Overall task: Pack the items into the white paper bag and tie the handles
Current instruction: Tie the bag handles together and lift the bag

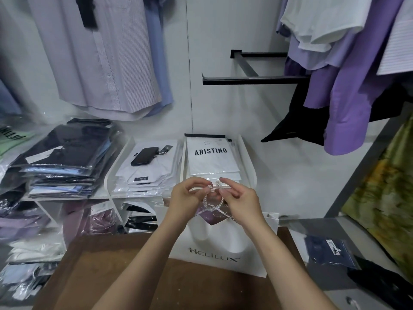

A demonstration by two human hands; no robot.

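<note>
Left hand (pixel 186 194) and right hand (pixel 240 198) pinch cord handles (pixel 211 205) just above the white bag (pixel 223 249) mouth, 1 knot between them.

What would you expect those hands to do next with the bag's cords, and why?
Probably draw the two ends apart to tighten the knot. Both the left hand and right hand pinch the rope handles above the white paper bag, and the cords are crossed but look slack.
</note>
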